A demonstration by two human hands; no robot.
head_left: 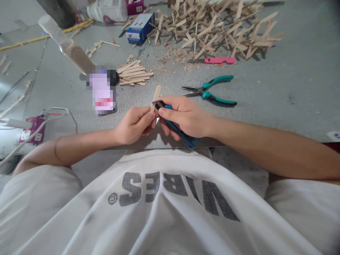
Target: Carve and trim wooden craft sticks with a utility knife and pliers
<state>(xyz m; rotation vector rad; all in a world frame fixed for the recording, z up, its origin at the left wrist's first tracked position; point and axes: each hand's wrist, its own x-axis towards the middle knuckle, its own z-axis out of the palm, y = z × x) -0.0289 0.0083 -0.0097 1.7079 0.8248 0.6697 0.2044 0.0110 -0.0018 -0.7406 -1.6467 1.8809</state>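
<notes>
My left hand (136, 122) pinches the lower part of a wooden craft stick (157, 92) between thumb and fingers; its rounded end points up and away from me. My right hand (183, 115) is wrapped round a blue-and-black utility knife (172, 124), its dark tip touching or crossing the stick just above my left thumb. Fingers hide part of the knife's body. Beyond my hands lies a small pile of craft sticks (135, 73). Teal-handled needle-nose pliers (209, 91) rest with their jaws apart, just beyond my right hand.
Crossed stick pieces (212, 26) heap up at the back. A pink-handled knife (219, 60) lies near wood shavings (175, 58). A blue box (140, 28) and a plastic bottle (107, 10) stand behind. Left are a phone (103, 92), purple socket block (32, 131) and cable (68, 109).
</notes>
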